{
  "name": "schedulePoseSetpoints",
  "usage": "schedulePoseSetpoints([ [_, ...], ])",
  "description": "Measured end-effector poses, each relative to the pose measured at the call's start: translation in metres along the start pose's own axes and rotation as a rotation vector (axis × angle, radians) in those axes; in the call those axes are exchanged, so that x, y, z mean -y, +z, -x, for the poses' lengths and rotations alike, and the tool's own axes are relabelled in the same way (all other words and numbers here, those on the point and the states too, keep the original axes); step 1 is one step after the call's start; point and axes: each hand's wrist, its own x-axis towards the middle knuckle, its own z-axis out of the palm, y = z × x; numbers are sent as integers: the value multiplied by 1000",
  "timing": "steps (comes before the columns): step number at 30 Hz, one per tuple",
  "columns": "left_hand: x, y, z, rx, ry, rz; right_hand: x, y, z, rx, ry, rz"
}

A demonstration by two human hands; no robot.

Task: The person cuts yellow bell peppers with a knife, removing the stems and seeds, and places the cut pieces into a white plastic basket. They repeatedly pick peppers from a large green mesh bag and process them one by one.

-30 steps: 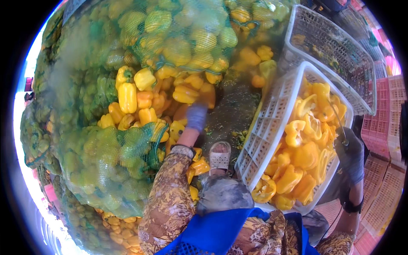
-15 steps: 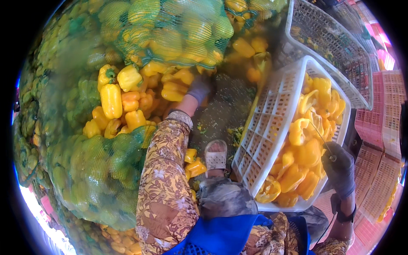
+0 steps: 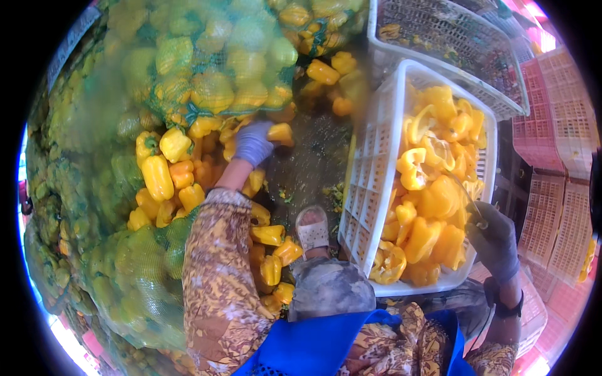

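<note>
Firstly, far left: stacked net sacks (image 3: pixel 63 207) packed with peppers, hazy in parts. Nearer, lower left: a bulging green net sack (image 3: pixel 135 276); above it, a heap of loose yellow peppers (image 3: pixel 157 178), close under an upper net sack (image 3: pixel 213 88).

Next, at the right side of that heap: left hand (image 3: pixel 253 143), gloved, fingers curled around a yellow pepper (image 3: pixel 281 133), with one end jutting past the fingers toward the dark floor (image 3: pixel 307 166). Below, beside the forearm: more scattered peppers (image 3: pixel 271 269), some near the shoe (image 3: pixel 312 229). Judged risk: pepper slipping out, from a hold seemingly on one end only; also a slide of the heap toward the foot, from a pull at its edge.

Right of centre: white crate (image 3: pixel 370 182), loaded with cut-open yellow peppers (image 3: pixel 426 238). Possible spill over the near rim, from crowding or a knock by the knee. Beyond it: a second crate (image 3: pixel 451 47), with scraps inside.

Farther right: right hand (image 3: pixel 495 241), gloved, closed on a thin metal tool (image 3: pixel 481 224), aimed up and left over the cut pieces. Contact at the tip: cannot tell. Possible nick to glove or fingers, from bringing both hands together carelessly. Far right: pink crates (image 3: pixel 539 125).
</note>
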Motion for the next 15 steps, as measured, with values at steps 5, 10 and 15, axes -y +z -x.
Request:
schedulePoseSetpoints([
  [5, -19, -24, 23, -329, -95, 1465, 25, 5, -3, 185, 320, -380],
  [10, -104, -88, 37, -380, 105, 1196, 29, 26, -13, 155, 173, -563],
  [15, -172, -136, 26, -471, 122, 917, 18, 50, -47, -246, -332, -309],
])
